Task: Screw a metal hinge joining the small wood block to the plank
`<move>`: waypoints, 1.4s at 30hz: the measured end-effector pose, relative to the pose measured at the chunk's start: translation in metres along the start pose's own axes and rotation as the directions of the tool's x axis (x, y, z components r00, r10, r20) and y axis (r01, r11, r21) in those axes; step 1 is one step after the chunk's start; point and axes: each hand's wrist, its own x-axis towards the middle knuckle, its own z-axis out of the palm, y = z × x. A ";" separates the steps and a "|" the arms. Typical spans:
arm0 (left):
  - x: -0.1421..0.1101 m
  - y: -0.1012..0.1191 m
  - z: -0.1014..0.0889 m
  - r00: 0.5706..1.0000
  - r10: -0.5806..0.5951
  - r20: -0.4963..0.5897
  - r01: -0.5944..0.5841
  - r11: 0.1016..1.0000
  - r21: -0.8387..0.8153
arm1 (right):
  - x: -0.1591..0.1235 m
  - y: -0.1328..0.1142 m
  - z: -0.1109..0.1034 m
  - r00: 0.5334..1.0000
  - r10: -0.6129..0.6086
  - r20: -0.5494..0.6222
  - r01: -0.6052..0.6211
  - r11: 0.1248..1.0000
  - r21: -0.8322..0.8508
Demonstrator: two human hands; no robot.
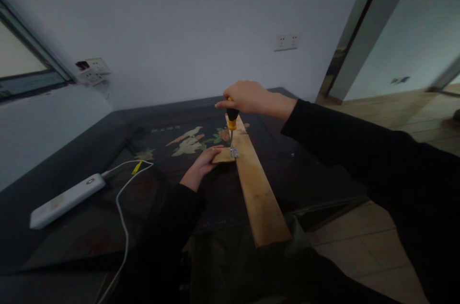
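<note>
My right hand is closed around the top of a screwdriver with a black and yellow handle. The shaft points straight down, its tip at a small metal hinge. That hinge lies across the joint between a short wooden piece and a long wooden board. With my left hand I grip the short piece at its left end, fingers on its edge. The long board runs from the back of the table toward me and its near end sticks out over the table's front edge.
The dark table has a bird and flower picture on its top. A white power strip lies on the left, its white cable looping toward me. Wall sockets sit on the wall behind.
</note>
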 end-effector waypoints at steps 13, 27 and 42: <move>-0.009 0.006 0.008 1.000 -0.010 -0.026 0.010 1.000 0.008 | 0.001 0.000 -0.007 0.991 -0.089 0.095 0.088 0.996 0.018; -0.002 0.002 0.006 0.999 -0.029 -0.014 0.029 0.999 -0.037 | 0.006 0.005 -0.015 0.922 -0.306 0.237 0.262 0.944 0.199; 0.003 -0.001 0.000 0.999 0.000 0.032 0.000 1.000 -0.022 | 0.012 0.004 -0.004 0.919 -0.371 0.132 0.335 0.913 0.235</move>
